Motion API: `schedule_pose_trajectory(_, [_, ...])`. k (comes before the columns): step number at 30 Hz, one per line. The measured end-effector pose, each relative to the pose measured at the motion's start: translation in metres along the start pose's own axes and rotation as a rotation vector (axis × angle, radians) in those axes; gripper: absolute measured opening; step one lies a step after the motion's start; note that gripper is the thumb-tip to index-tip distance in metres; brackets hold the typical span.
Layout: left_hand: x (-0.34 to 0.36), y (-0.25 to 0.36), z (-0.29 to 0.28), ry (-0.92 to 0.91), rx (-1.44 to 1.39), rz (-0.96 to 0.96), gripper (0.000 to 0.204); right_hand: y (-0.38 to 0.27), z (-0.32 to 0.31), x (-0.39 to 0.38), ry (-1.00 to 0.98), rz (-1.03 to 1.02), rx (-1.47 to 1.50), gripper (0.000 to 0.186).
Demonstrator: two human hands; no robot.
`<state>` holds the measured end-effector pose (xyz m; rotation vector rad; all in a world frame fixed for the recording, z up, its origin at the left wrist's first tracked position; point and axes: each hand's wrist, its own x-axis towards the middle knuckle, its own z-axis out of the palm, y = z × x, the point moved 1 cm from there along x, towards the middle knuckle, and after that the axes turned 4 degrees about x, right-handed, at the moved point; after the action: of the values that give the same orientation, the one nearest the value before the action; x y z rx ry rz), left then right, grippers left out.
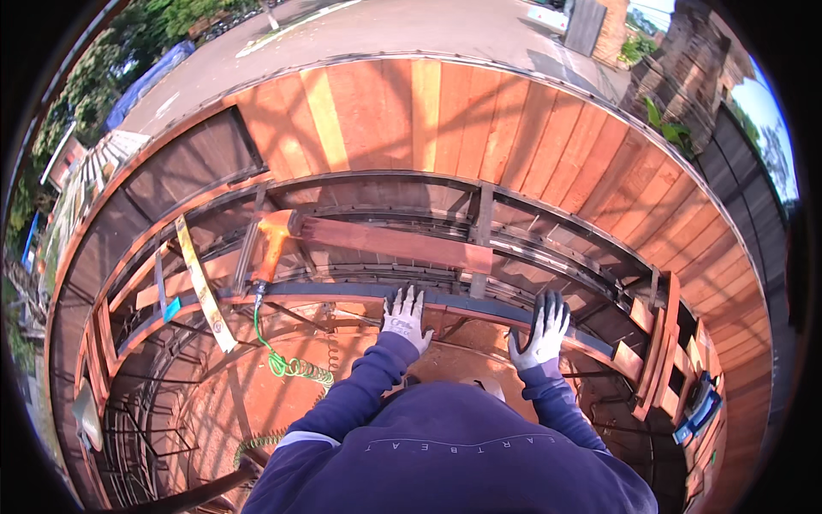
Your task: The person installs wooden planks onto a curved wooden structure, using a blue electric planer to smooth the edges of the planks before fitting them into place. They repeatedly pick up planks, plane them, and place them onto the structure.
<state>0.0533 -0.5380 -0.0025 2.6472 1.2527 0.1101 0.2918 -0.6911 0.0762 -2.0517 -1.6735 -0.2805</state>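
Note:
My left hand (406, 317), in a pale work glove, lies with its fingers stretched over a dark curved rail (479, 306). My right hand (545, 330), gloved the same way with darker fingertips, rests on that rail further right, fingers extended and thumb apart. Neither hand holds anything. Left of my left hand an orange nail gun (276, 240) leans on the framework, and a green coiled hose (295, 368) runs down from its handle. Behind the rail, a reddish wooden board (402, 242) stretches from the nail gun toward the right.
A curved wall of reddish planks (462, 120) rises beyond the rail. At left a yellow measuring strip (202, 287) lies across the frame. Short wood pieces (659, 351) and a blue tool (700, 413) sit at right. Reddish floor (282, 411) shows below the rail.

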Motion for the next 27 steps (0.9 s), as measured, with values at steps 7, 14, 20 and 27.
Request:
schedule_pose_trajectory(7, [0.014, 0.106, -0.01, 0.366, -0.042, 0.459, 0.09, 0.038, 0.055, -0.055, -0.271, 0.134, 0.013, 0.082])
schedule_pose_trajectory(14, [0.046, 0.172, 0.035, -0.091, 0.217, 0.526, 0.1, 0.095, 0.014, -0.129, 0.049, 0.307, 0.126, 0.084])
schedule_pose_trajectory(20, [0.054, 0.187, 0.042, -0.135, 0.385, 0.454, 0.105, 0.168, -0.023, -0.184, -0.047, 0.474, 0.007, 0.086])
schedule_pose_trajectory(27, [0.062, 0.16, 0.073, -0.003, 0.398, 0.338, 0.107, 0.161, -0.106, -0.132, 0.331, 0.226, 0.087, 0.08])
